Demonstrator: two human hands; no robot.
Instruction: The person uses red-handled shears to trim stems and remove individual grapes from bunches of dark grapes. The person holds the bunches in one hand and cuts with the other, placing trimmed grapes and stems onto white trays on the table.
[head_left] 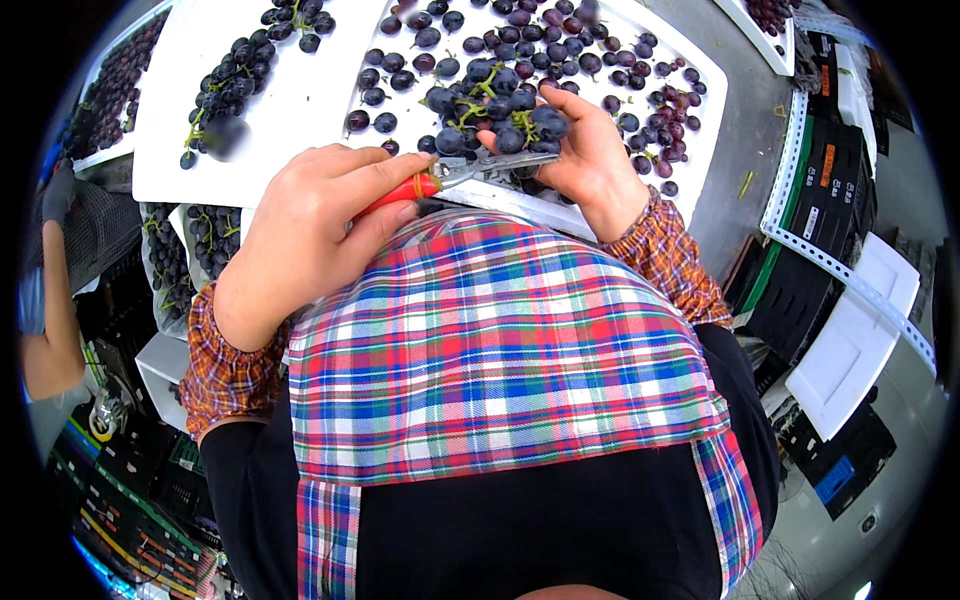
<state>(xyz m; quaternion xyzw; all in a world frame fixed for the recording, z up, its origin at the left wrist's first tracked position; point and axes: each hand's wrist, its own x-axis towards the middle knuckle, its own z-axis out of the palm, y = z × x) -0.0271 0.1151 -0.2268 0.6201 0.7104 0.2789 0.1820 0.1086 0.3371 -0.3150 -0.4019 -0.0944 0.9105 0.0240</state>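
My left hand is closed round red-handled scissors. Their grey blades reach right, along the lower side of a bunch of dark grapes. My right hand holds this bunch from the right, with thumb and fingers partly around it and some fingers hidden behind the fruit. Green stems show among its grapes. Below and behind the bunch lies a white foam tray scattered with loose dark and reddish grapes. Whether the blades touch a stem, I cannot tell.
Left of the tray, a white board bears another dark bunch. More grape boxes stand lower left, where another person's arm shows. At right are stacked black crates and a white lid.
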